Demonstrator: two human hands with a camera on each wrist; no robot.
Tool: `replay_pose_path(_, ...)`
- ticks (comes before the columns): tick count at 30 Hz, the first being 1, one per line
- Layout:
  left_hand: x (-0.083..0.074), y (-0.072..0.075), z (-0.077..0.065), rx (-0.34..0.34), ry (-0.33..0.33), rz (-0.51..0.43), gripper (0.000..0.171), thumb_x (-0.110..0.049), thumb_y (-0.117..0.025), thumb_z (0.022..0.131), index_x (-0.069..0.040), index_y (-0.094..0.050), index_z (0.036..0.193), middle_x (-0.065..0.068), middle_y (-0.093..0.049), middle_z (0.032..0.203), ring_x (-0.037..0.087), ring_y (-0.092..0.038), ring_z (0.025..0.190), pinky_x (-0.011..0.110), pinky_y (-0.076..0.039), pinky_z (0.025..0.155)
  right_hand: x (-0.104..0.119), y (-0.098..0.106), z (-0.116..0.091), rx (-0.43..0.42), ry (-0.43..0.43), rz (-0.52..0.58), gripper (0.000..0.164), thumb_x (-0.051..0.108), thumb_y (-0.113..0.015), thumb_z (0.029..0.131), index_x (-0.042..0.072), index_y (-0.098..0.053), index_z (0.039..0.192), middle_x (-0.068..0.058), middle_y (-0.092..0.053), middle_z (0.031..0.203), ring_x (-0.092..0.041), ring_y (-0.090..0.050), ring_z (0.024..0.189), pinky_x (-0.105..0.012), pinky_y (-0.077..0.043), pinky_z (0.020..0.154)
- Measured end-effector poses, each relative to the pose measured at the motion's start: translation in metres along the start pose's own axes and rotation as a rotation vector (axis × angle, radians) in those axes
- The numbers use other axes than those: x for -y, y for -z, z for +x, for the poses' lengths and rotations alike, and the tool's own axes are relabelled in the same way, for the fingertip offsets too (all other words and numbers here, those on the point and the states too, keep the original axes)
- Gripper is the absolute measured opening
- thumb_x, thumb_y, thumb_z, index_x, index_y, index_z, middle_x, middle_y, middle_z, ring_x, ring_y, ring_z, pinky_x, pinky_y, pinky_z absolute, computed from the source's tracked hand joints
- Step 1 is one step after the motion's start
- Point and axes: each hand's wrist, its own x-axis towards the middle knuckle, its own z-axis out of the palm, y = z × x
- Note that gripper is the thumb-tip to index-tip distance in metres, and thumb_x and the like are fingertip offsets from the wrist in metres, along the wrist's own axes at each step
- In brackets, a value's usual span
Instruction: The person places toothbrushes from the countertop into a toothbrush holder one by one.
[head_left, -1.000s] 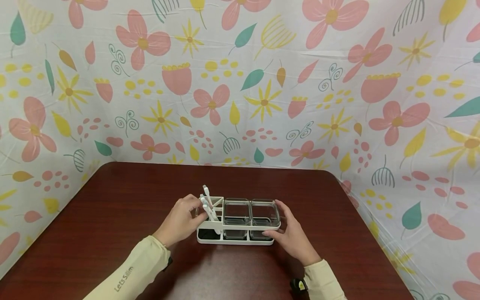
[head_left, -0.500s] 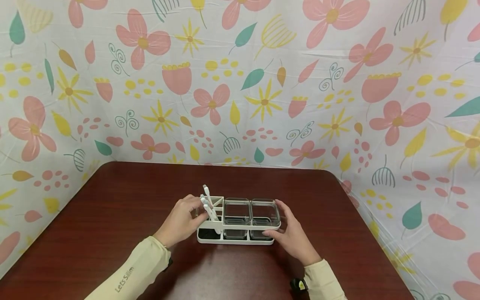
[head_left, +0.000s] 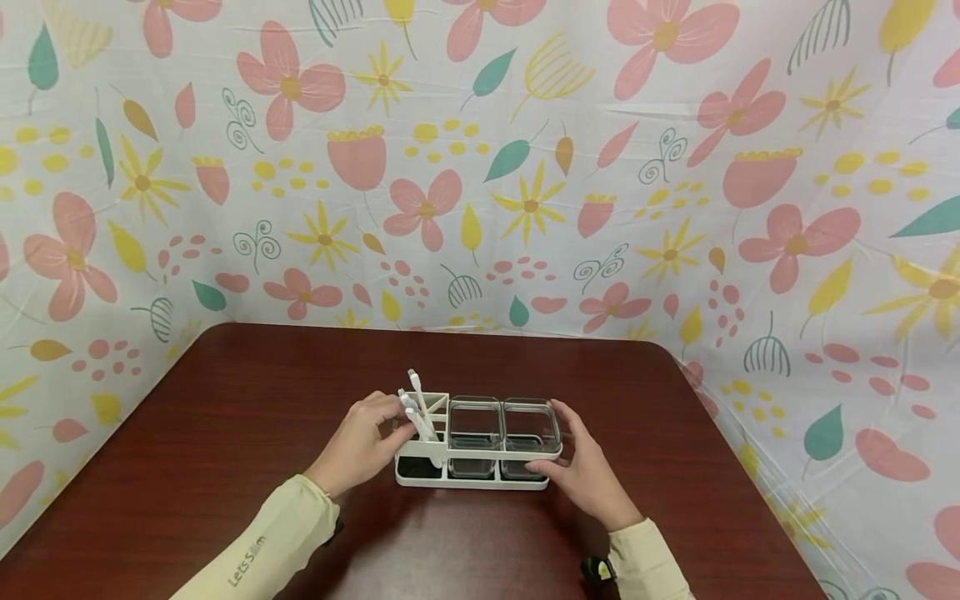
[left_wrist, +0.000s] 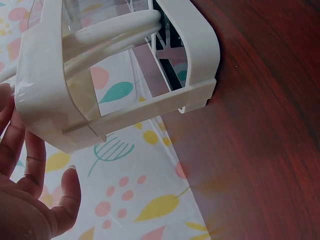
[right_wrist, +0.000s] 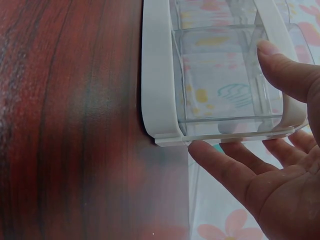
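Observation:
A white two-tier toothbrush holder (head_left: 480, 454) stands on the dark red table, with two clear cups (head_left: 475, 423) in its middle and right slots. Several white toothbrushes (head_left: 422, 417) lean up out of its left compartment; their rounded handle ends (left_wrist: 145, 22) show inside the frame in the left wrist view. My left hand (head_left: 363, 437) holds the holder's left end, thumb toward the front and some fingers hidden behind. At the opposite end my right hand (head_left: 588, 475) grips the holder, with its thumb (right_wrist: 280, 67) at the front upper rail and fingertips (right_wrist: 202, 150) against the end wall.
The dark wood-grain table (head_left: 285, 375) has rounded far corners. A white floral cloth (head_left: 480, 250) hangs behind it and along both sides. A dark wrist strap (head_left: 597, 571) sits at my right cuff.

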Motion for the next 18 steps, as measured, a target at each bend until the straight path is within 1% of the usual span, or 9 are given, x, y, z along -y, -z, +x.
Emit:
replay_pose_path(4, -0.0001, 0.0000, -0.0004, 0.008, 0.013, -0.010, 0.018, 0.000, -0.075, 0.084, -0.017, -0.069, 0.082, -0.016, -0.061, 0.080, 0.021, -0.056, 0.075, 0.025, -0.045, 0.063, -0.0011, -0.0003, -0.0001, -0.002, 0.000, 0.004, 0.094, 0.013, -0.085, 0.079, 0.014, -0.027, 0.153, -0.018, -0.040, 0.148, -0.035, -0.058, 0.117, -0.045, -0.054, 0.087)
replay_pose_path(9, -0.0007, 0.0011, -0.0013, 0.010, 0.023, -0.010, 0.018, 0.000, -0.075, 0.083, -0.016, -0.069, 0.082, -0.015, -0.062, 0.081, 0.015, -0.056, 0.077, 0.032, -0.049, 0.065, -0.0012, -0.0009, -0.0002, -0.001, 0.001, 0.005, 0.094, 0.014, -0.085, 0.078, 0.014, -0.028, 0.153, -0.017, -0.040, 0.148, -0.036, -0.058, 0.117, -0.044, -0.054, 0.086)
replay_pose_path(13, 0.0006, 0.0024, -0.0029, -0.001, 0.024, -0.005, 0.017, 0.001, -0.076, 0.082, -0.014, -0.069, 0.083, -0.015, -0.061, 0.082, 0.009, -0.056, 0.080, 0.032, -0.049, 0.068, -0.0017, -0.0005, 0.0002, -0.003, 0.011, 0.001, 0.095, 0.014, -0.085, 0.078, 0.013, -0.028, 0.153, -0.017, -0.040, 0.149, -0.037, -0.058, 0.117, -0.042, -0.054, 0.085)
replay_pose_path(16, 0.0019, 0.0042, -0.0043, -0.011, 0.031, -0.011, 0.016, 0.000, -0.077, 0.082, -0.014, -0.069, 0.086, -0.014, -0.062, 0.085, 0.008, -0.056, 0.082, 0.033, -0.048, 0.070, -0.0022, -0.0001, 0.0005, -0.004, 0.014, -0.007, 0.095, 0.014, -0.086, 0.077, 0.013, -0.028, 0.153, -0.017, -0.040, 0.149, -0.037, -0.058, 0.117, -0.041, -0.055, 0.085)
replay_pose_path(18, 0.0026, 0.0061, -0.0053, -0.019, 0.044, -0.027, 0.016, -0.001, -0.077, 0.083, -0.014, -0.070, 0.089, -0.011, -0.063, 0.088, 0.009, -0.057, 0.085, 0.035, -0.049, 0.071, -0.0027, -0.0001, 0.0007, -0.005, 0.013, -0.014, 0.096, 0.014, -0.086, 0.077, 0.013, -0.028, 0.153, -0.016, -0.040, 0.149, -0.036, -0.058, 0.117, -0.041, -0.055, 0.084)
